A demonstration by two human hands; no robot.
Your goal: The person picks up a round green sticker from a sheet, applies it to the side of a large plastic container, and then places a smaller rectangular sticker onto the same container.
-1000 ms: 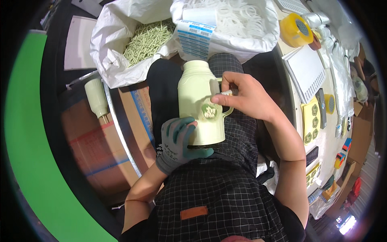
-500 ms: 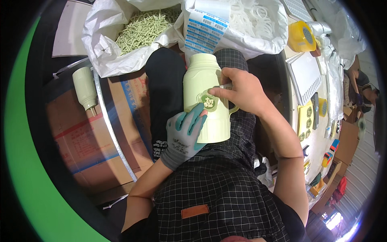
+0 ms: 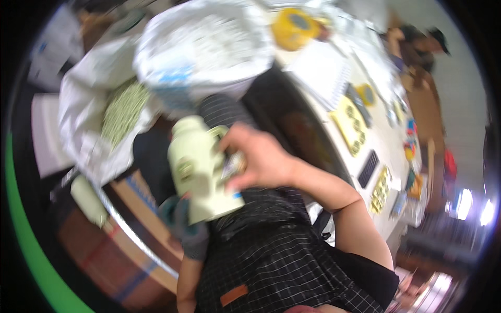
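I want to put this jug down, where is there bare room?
Crowded ahead: white sacks fill the space past the pale green jug. The worktable on the right carries yellow parts and trays; a bare strip shows along its near edge. The cardboard box top, left, looks free.

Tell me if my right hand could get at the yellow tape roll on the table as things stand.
Probably not at once. The right hand is busy on the pale green jug in the lap, with the gloved left hand under it. The yellow tape roll lies far up the white table, past a white bag.
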